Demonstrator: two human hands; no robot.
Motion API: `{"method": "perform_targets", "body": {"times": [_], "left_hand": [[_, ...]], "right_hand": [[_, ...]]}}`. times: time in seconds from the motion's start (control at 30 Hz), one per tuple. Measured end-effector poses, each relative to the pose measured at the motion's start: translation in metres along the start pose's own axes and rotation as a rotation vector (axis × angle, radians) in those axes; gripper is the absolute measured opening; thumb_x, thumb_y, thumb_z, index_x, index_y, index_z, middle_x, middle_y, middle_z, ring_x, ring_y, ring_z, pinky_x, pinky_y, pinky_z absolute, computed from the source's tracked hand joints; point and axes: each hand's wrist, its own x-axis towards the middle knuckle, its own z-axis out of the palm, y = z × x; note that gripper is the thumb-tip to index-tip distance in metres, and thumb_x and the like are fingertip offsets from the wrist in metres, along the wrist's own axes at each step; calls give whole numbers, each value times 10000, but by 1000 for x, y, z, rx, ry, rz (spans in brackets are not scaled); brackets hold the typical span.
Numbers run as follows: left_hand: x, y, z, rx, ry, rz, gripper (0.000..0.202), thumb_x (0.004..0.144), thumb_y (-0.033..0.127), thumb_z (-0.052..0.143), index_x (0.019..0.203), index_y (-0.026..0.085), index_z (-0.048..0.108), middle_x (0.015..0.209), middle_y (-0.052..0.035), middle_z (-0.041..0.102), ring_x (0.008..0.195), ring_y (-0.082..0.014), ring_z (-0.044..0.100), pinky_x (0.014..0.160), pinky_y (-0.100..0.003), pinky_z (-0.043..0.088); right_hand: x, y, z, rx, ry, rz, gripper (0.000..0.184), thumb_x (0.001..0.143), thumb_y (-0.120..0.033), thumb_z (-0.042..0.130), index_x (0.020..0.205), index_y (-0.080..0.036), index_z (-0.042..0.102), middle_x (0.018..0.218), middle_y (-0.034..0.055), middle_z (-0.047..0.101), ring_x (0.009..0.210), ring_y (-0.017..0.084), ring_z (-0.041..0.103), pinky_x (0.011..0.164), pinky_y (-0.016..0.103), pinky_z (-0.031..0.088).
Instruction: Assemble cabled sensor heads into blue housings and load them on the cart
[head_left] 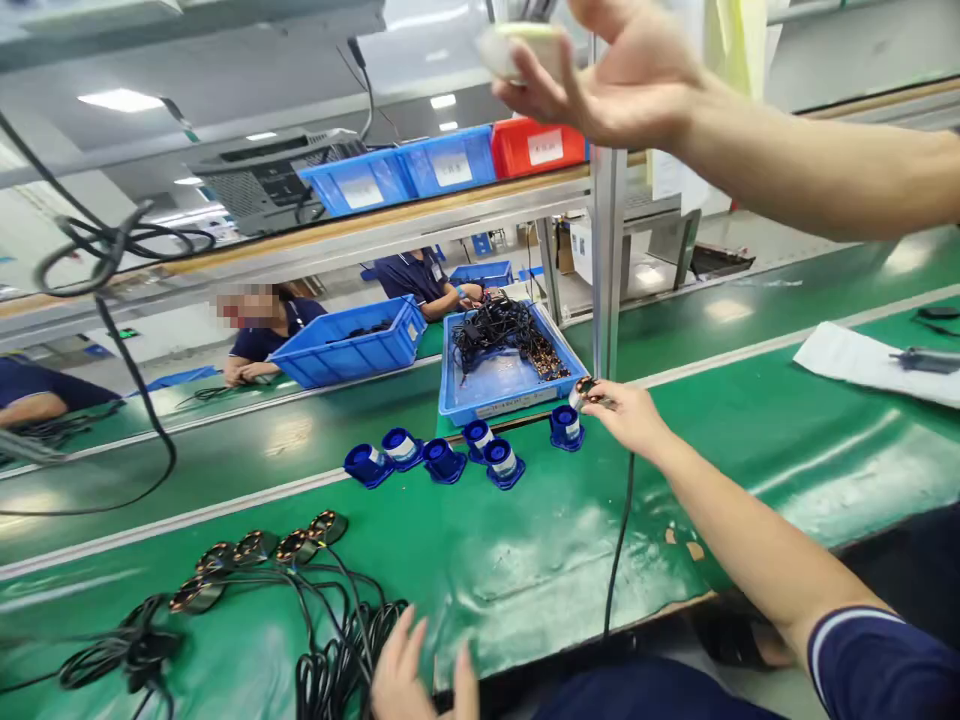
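Observation:
My right hand (pixel 630 415) pinches a ring-shaped motor stator with copper windings (pixel 589 393), from which a black cable (pixel 621 540) hangs over the bench edge. Just under it stands a blue plastic holder (pixel 566 428); several similar blue holders (pixel 444 460) stand further left. At the bottom edge my left hand (pixel 420 675) has its fingers apart and nothing in them, beside coiled black cables (pixel 337 650). Those cables lead to several more stators (pixel 255 547) on the green bench. From the upper right, another person's hand (pixel 630 85) holds a blurred pale object (pixel 525 50).
A blue tray (pixel 457 405) of cabled stators stands behind the holders, near a metal post (pixel 606 260). Overhead, a shelf (pixel 450 210) carries blue and red bins. White paper (pixel 862 365) lies at right. A looped cable (pixel 127 340) dangles at left. Co-workers (pixel 262 345) sit opposite.

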Motion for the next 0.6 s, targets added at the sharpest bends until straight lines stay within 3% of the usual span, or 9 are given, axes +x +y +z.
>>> {"method": "perform_targets", "body": {"times": [0.13,0.23,0.3,0.4,0.47,0.53,0.6], "left_hand": [[9,49,66,-268,-285,31,459,971,277,488,1420,209,424,1510,-188,469,1416,-311,463,1134,-566,463],[25,69,103,-360,-600,-51,616,927,318,529,1501,156,379,1571,-191,419,1473,-324,391,1204,-579,380],[43,78,121,-401,-739,-98,737,886,341,566,1538,93,327,1602,-207,368,1504,-330,333,1254,-556,299],[76,91,148,-482,-727,-136,823,842,342,605,1541,40,294,1618,-237,320,1522,-332,291,1278,-519,239],[96,100,171,-559,-654,-179,922,774,347,690,1539,44,274,1610,-253,323,1512,-342,309,1264,-516,266],[110,108,194,-617,-574,-224,963,711,336,753,1514,58,300,1554,-261,408,1454,-352,407,1217,-518,346],[119,113,212,-641,-527,-226,799,720,294,729,1427,89,417,1418,-225,561,1325,-340,544,1140,-516,430]], "right_hand": [[31,29,33,-188,-294,67,77,861,-186,710,937,-191,698,1012,29,739,960,176,679,889,300,513],[38,39,46,-275,-373,83,95,816,-151,745,893,-177,695,907,42,735,867,199,682,801,309,507],[34,40,47,-328,-416,97,107,808,-155,758,888,-170,689,896,56,729,865,212,678,792,312,493],[18,34,46,-365,-471,94,134,837,-199,748,955,-179,687,975,66,728,944,225,676,837,315,482],[-1,25,47,-367,-478,83,290,840,-226,753,1114,-193,666,1109,74,711,1020,235,667,882,325,485],[-21,17,51,-365,-442,65,490,822,-244,772,1277,-195,598,1284,104,645,1107,254,638,950,355,480],[-39,15,56,-342,-418,49,560,811,-245,778,1324,-176,564,1328,127,611,1143,272,610,1001,395,469]]}}
